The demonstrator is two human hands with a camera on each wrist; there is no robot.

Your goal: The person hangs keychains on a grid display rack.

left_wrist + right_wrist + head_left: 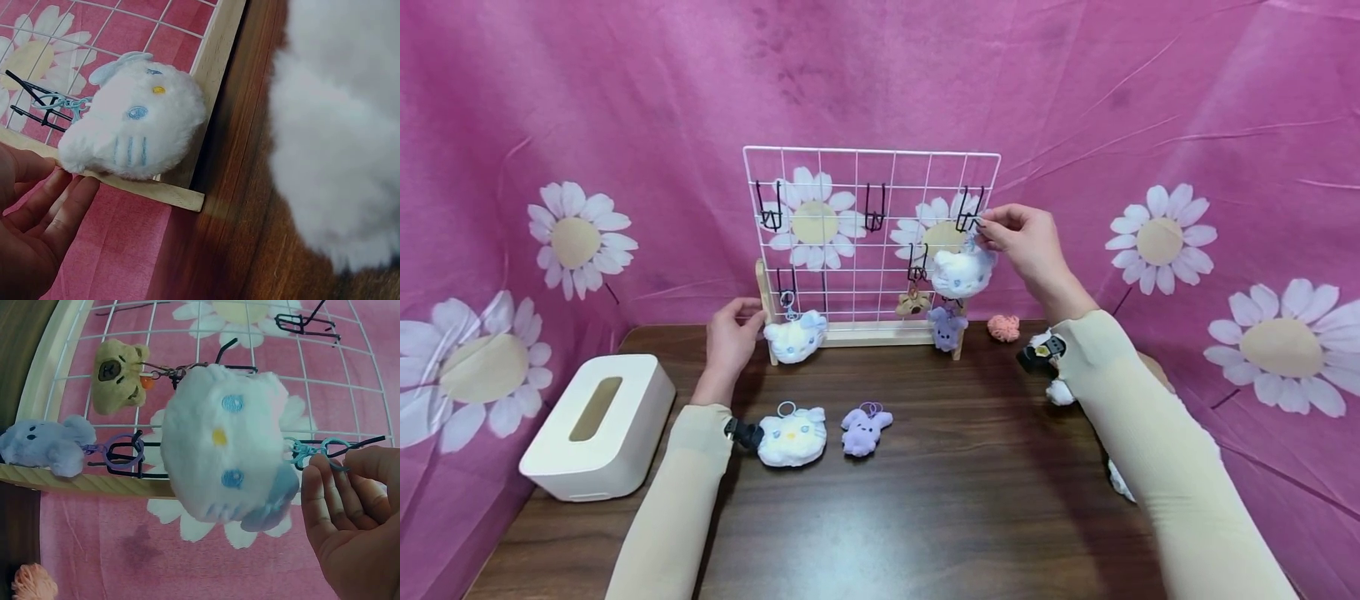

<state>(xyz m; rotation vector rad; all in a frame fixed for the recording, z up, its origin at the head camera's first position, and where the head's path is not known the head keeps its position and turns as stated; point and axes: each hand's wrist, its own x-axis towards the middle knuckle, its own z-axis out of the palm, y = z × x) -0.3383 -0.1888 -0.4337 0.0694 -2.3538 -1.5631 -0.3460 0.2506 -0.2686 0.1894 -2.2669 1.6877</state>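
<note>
A white wire grid rack (820, 150) with a wooden base stands at the back of the table. My left hand (731, 337) pinches its left wooden post (137, 187) between thumb and fingers. Beside those fingers a white plush cat keychain (144, 119) hangs from a black hook. My right hand (1024, 246) pinches the light-blue ring (337, 456) of another white plush cat keychain (219, 444), at the upper right hook (967, 218). The ring touches the hook's prong; whether it is fully over it I cannot tell. Below hang a brown bear keychain (119, 376) and a purple plush keychain (47, 445).
On the table lie a white cat keychain (792, 439) and a purple plush keychain (862, 432). A white tissue box (647, 400) stands at left. An orange fluffy thing (1003, 327) is right of the rack; white plush pieces (1060, 392) lie partly under my right arm.
</note>
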